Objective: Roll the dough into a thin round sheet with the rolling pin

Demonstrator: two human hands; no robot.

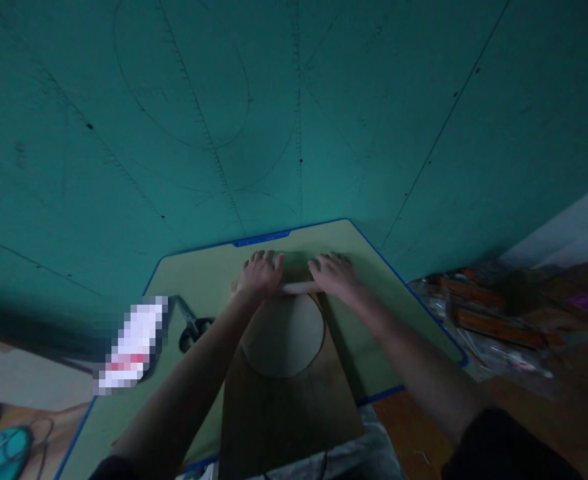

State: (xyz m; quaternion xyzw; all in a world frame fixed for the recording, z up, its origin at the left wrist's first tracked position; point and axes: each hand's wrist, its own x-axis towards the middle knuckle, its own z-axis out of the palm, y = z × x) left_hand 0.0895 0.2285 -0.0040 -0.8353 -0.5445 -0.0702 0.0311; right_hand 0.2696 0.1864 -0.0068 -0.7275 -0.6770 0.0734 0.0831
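A round, flat, pale sheet that looks like rolled dough (285, 337) lies on a wooden board (289, 417). Across its far edge runs a light rolling pin (300, 288). My left hand (261, 275) is over the pin's left end, fingers curved forward across it. Over the right end, my right hand (335, 273) grips in the same way. Both palms hide the pin's ends, and only its middle shows between them.
The board rests on a pale table (374, 300) with a blue rim. Left of my left forearm lie dark-handled scissors (193, 328) and a pixelated white item (134, 343). A green wall (294, 133) stands behind the table; plastic-wrapped packages (479, 307) lie at right.
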